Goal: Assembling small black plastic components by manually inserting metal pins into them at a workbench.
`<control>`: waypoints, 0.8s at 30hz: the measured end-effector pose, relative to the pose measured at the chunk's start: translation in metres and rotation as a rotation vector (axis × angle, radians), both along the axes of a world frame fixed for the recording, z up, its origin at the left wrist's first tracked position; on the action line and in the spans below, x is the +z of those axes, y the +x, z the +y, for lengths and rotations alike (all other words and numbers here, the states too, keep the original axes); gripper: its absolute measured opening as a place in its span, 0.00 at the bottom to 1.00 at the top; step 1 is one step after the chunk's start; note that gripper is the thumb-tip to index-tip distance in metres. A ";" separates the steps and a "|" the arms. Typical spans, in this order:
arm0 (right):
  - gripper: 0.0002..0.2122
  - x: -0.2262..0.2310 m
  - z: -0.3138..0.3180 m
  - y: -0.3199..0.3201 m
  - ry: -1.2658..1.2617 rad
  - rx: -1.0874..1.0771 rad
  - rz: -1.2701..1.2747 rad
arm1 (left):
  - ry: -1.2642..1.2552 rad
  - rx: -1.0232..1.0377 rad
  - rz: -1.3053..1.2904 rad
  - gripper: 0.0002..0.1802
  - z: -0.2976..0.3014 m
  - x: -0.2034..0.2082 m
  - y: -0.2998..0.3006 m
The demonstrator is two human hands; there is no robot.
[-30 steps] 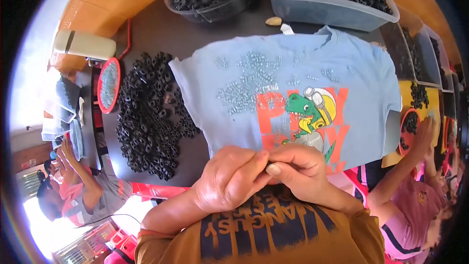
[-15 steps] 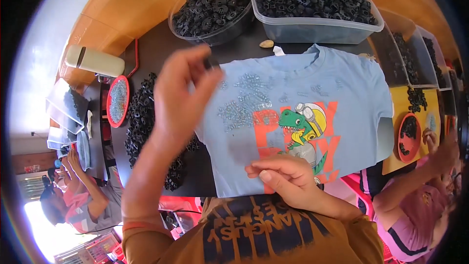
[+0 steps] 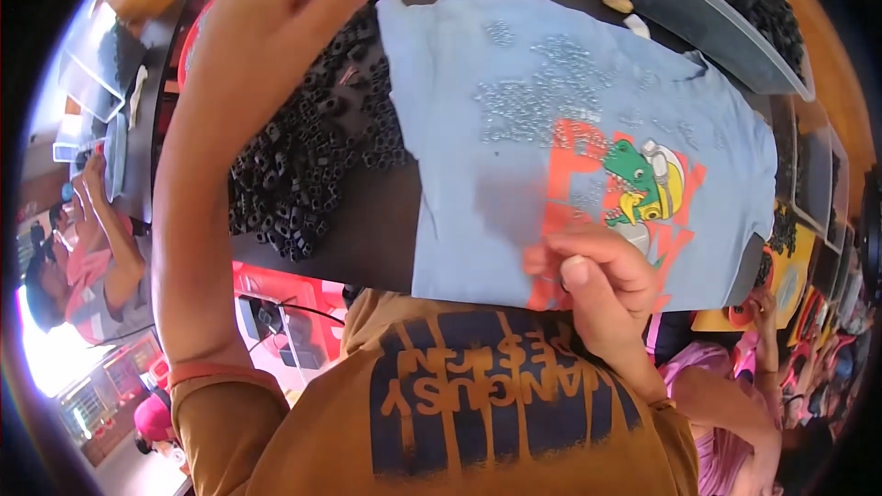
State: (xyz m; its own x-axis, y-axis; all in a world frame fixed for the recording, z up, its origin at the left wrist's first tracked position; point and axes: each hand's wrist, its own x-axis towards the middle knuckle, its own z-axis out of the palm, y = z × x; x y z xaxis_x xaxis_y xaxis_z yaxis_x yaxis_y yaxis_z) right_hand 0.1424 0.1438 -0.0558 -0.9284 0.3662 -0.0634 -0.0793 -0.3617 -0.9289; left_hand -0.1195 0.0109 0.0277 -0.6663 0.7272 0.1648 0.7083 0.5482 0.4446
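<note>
My left hand is raised above the heap of small black plastic pieces at the left. Its fingers and thumb reach forward, somewhat blurred, and no piece shows between them. Over the lower part of a light blue T-shirt, my right hand is closed in a pinch. Whatever sits between its thumb and fingers is too small to make out. The shirt lies spread on the dark table and bears a dinosaur print. Small clear beads lie scattered over its upper part.
A clear plastic tub full of black pieces stands at the far right. A tan shell-like bit lies near it. On the right a person in pink sits by a yellow surface; another person sits at the left.
The view has swung left. My left hand has moved away from the shirt to above the black heap; the black piece at its fingertips no longer shows. My right hand stays pinched over the shirt.
</note>
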 end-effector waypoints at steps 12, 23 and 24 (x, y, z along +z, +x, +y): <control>0.08 -0.005 -0.014 0.001 0.268 -0.078 0.030 | -0.063 -0.097 0.170 0.09 -0.069 -0.060 0.017; 0.07 -0.005 -0.022 0.001 0.324 -0.173 0.012 | 0.199 -0.022 -0.141 0.08 -0.067 -0.037 0.041; 0.07 -0.004 -0.022 0.000 0.301 -0.161 0.013 | 0.271 -0.018 -0.240 0.08 -0.067 -0.034 0.054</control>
